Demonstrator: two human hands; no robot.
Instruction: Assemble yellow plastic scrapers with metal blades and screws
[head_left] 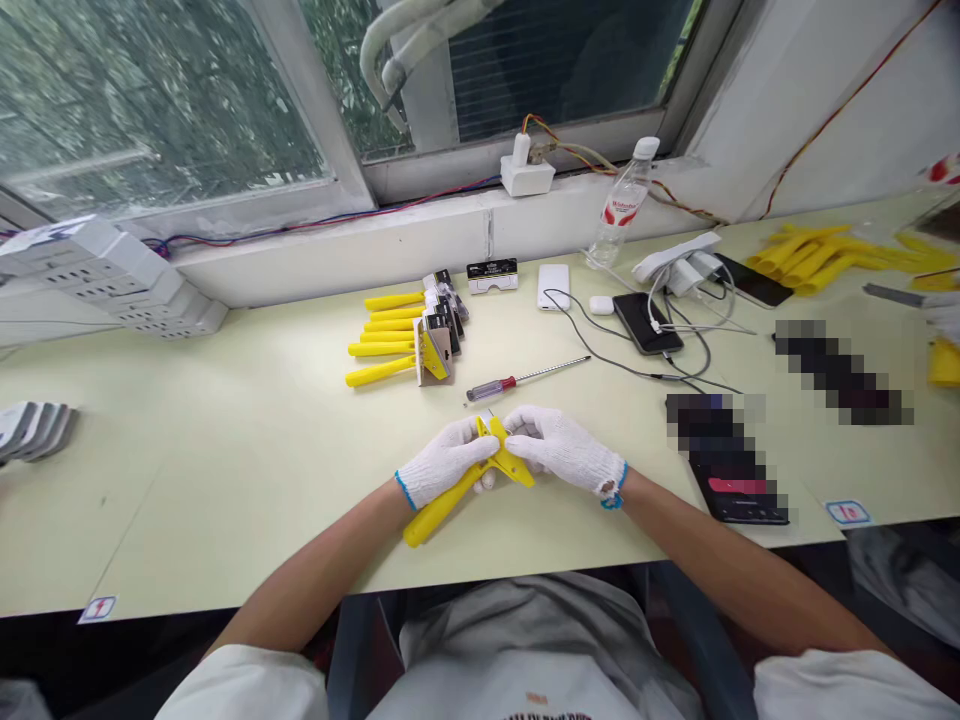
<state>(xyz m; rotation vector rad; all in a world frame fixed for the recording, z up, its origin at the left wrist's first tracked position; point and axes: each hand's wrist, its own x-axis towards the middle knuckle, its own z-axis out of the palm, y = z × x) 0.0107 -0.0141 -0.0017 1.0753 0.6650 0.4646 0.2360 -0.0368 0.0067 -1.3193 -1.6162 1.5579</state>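
Both my hands wear white knit gloves with blue cuffs. My left hand (451, 459) is closed around the neck of a yellow scraper (439, 508), its handle slanting down to the left. At the scraper's head, the bent fingers of my right hand (559, 447) pinch at the upper right edge; whether they hold a small part there is hidden. A pale blade edge shows at the top of the head. Just beyond my hands lies a screwdriver (491, 389) with a clear and red handle, its shaft pointing right.
Several yellow scrapers with carded heads (382, 348) lie in a row behind. A power bank (553, 287), a cabled phone (646, 322) and a water bottle (621, 210) stand or lie at the back right. White boxes (112, 280) are stacked left. Yellow handles (814, 255) lie far right beside another person's gloved hand.
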